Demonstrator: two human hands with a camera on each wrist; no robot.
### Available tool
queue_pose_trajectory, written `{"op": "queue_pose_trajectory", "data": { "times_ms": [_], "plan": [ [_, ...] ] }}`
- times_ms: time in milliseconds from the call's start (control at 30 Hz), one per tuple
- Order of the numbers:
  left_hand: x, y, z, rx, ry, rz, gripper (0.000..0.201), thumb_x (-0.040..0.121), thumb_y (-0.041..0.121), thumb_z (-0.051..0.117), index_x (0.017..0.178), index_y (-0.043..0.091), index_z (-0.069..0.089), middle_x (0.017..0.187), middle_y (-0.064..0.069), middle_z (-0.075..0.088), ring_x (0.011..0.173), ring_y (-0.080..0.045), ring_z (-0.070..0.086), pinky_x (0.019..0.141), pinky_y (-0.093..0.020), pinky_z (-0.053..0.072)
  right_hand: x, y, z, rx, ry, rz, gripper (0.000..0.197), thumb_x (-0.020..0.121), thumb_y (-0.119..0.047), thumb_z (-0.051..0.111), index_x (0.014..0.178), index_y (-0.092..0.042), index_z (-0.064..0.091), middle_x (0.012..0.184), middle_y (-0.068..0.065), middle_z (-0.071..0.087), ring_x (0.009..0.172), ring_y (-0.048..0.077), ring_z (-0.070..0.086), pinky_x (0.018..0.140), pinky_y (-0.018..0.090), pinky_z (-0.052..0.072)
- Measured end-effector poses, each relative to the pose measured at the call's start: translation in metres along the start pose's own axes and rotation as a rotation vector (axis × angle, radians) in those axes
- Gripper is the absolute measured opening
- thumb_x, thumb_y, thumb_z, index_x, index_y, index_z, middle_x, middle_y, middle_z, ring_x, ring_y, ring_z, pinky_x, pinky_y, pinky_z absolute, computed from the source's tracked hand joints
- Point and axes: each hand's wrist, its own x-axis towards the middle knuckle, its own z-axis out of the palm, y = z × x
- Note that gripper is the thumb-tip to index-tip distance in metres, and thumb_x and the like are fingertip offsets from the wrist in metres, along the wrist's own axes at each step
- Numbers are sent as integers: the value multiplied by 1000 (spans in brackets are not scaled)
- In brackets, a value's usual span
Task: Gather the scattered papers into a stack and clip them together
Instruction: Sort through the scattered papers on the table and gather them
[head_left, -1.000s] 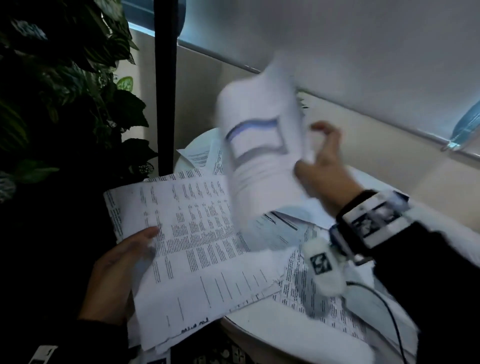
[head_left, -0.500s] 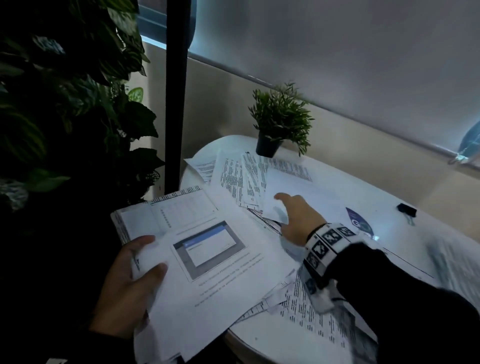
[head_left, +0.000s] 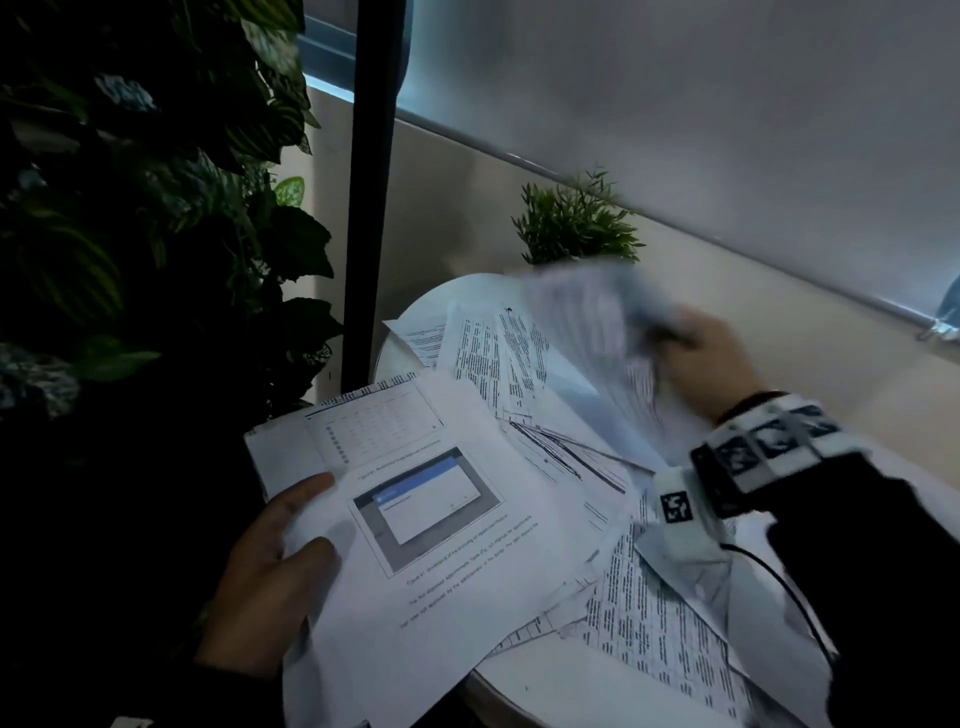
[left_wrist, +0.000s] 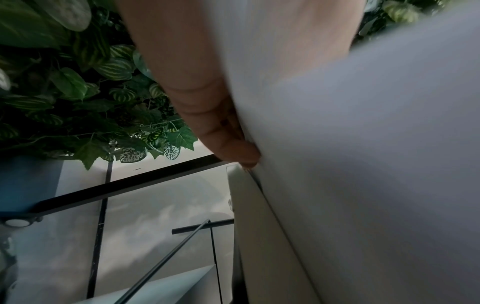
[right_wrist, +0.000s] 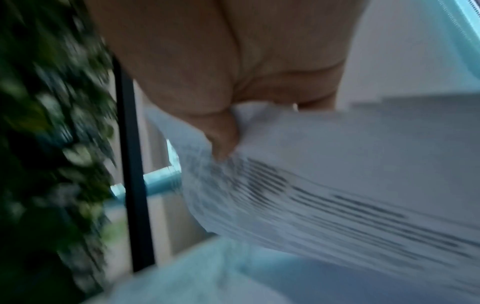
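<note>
Left hand: the left hand (head_left: 265, 587) grips the near-left edge of the gathered stack (head_left: 431, 525), thumb pressed on the top page and fingers curled beneath; in the left wrist view a finger (left_wrist: 228, 142) lies against the stack's underside.
Gathered stack: held off the near-left edge of the round white table (head_left: 561, 691); its top sheet shows a printed screenshot with a blue bar.
Right hand: the right hand (head_left: 711, 364) is raised above the far side of the table, its fingers pinched on a blurred printed sheet (head_left: 597, 332).
Loose papers: more printed sheets (head_left: 654, 618) lie scattered and overlapping across the table, right of the stack.
Surroundings: a small potted plant (head_left: 576, 223) stands at the far edge behind the lifted sheet; large dark foliage (head_left: 130, 218) and a black post (head_left: 374, 182) stand at left.
</note>
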Motion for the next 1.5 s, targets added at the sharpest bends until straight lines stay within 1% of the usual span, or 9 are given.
{"op": "queue_pose_trajectory", "data": {
  "times_ms": [133, 333, 433, 567, 700, 1100, 1267, 1400, 1500],
  "plan": [
    [-3, 5, 4, -71, 2, -59, 48, 91, -13, 43, 116, 25, 59, 101, 14, 61, 83, -4, 62, 62, -18, 49, -30, -31, -4, 1090, 117, 181, 51, 90, 7, 46, 135, -13, 34, 123, 8, 59, 96, 23, 65, 74, 37, 58],
    [-2, 17, 9, -232, -3, -91, 24, 96, 32, 47, 111, 25, 63, 111, 22, 58, 103, 7, 57, 86, -19, 38, -104, -31, 48, 756, -146, 425, 67, 88, 11, 41, 122, -44, 20, 100, 12, 59, 75, 31, 59, 60, 38, 50],
    [-6, 15, 11, -384, -71, -163, 95, 53, 71, 73, 131, 20, 56, 131, 6, 59, 118, -17, 56, 97, -39, 39, -127, -26, 59, 553, -352, 415, 62, 88, 4, 40, 115, -48, 21, 74, 12, 50, 58, 26, 44, 60, 38, 37],
    [-8, 11, 13, -264, 91, -120, 42, 89, 22, 62, 128, 12, 54, 115, -1, 60, 107, -22, 60, 90, -32, 40, -139, -35, 52, 440, -744, 368, 57, 86, 1, 44, 115, -43, 21, 83, 21, 58, 54, 32, 54, 57, 41, 50],
    [-3, 7, 7, -136, 130, -109, 19, 92, 4, 57, 108, 8, 64, 106, -30, 65, 80, -30, 64, 59, -29, 53, -118, -20, 42, 368, -599, 384, 54, 85, 6, 44, 122, -29, 27, 66, 9, 47, 50, 21, 46, 53, 36, 45],
    [-3, -1, 13, -64, -18, 31, 46, 77, -16, 64, 104, 19, 53, 101, 28, 43, 66, 37, 44, 74, -15, 49, -33, -7, 67, -198, -591, 26, 68, 90, -6, 51, 145, -33, 21, 138, 11, 42, 115, 25, 52, 94, 32, 43],
    [10, -9, 3, -187, -45, 7, 39, 86, -21, 47, 95, 14, 58, 109, 8, 58, 81, -1, 66, 54, -11, 52, -2, 57, 57, -849, -697, 235, 61, 89, -20, 55, 144, -15, 28, 135, 17, 46, 119, 34, 50, 96, 42, 42],
    [15, -12, 4, -182, -25, 10, 35, 91, -14, 45, 94, 18, 59, 132, -2, 49, 122, -22, 47, 92, -30, 44, -6, 71, 49, -912, -753, 155, 49, 80, -15, 58, 122, -8, 35, 84, 7, 53, 72, 23, 55, 65, 33, 45],
    [15, -10, 6, -169, -28, -7, 33, 90, -9, 50, 95, 23, 59, 135, 2, 43, 131, -21, 38, 100, -38, 34, -5, 71, 44, -962, -841, 117, 66, 77, -19, 70, 128, -8, 31, 105, 12, 60, 91, 29, 61, 72, 34, 47]
  ]
}}
